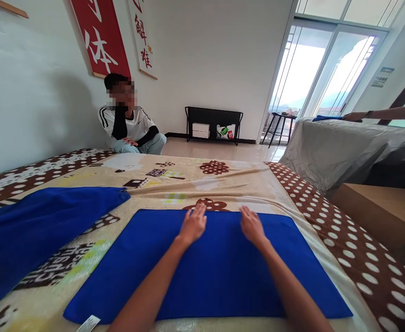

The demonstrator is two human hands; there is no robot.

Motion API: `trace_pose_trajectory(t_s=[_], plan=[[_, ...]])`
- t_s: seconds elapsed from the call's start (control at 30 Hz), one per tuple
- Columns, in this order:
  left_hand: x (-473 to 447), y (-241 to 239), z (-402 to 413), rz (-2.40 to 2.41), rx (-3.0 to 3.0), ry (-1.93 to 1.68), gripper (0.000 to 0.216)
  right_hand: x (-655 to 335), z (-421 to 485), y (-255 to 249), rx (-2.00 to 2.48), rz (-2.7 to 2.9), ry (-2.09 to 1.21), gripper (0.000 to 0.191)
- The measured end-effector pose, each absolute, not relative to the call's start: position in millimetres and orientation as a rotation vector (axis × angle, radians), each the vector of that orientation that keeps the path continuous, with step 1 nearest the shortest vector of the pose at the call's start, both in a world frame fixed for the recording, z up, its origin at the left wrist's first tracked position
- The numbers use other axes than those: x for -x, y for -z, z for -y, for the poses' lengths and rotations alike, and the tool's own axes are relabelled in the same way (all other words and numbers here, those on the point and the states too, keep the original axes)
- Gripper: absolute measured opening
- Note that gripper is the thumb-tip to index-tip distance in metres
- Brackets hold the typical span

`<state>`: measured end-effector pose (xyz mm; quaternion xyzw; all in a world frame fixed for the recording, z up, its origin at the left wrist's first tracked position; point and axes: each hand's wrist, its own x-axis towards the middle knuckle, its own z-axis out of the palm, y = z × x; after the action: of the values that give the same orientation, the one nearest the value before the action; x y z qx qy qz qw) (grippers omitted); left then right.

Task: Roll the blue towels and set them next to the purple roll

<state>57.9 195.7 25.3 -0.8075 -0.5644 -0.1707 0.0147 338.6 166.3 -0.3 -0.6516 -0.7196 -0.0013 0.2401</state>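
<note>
A blue towel lies spread flat in front of me, with a white label at its near left corner. My left hand rests at its far edge, left of the middle, fingers stretched forward. Along the same edge, my right hand lies a little to the right, its fingers also stretched out. Neither hand grips the cloth. A second blue towel, loosely laid and slightly rumpled, is to the left, apart from the first.
Under the towels is a patterned blanket with a brown dotted border. A person sits beyond its far left side. At right are a cardboard box, a grey-covered surface and another person's hand on blue cloth.
</note>
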Motion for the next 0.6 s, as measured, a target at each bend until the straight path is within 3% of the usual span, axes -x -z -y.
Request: trace_pose_trajectory(t_s=[0.1,0.2,0.43,0.6], plan=[[-113.8,-12.3,-188.6,1.621,2.665,0.509,0.042,-266.6,-184.1,6.0,1.594,2.141,-0.08,0.042],[-93.4,-5.5,-191.6,1.631,2.7,0.486,0.047,-270.0,-185.7,9.3,1.555,2.188,-0.15,0.044],[117.7,-16.2,-205.3,2.135,2.298,0.44,0.056,-471.4,-140.1,11.4,1.876,1.95,-0.153,0.048],[155.8,-23.0,-200.3,2.242,2.076,0.47,0.058,-530.8,-124.4,20.3,2.112,1.69,-0.058,0.053]])
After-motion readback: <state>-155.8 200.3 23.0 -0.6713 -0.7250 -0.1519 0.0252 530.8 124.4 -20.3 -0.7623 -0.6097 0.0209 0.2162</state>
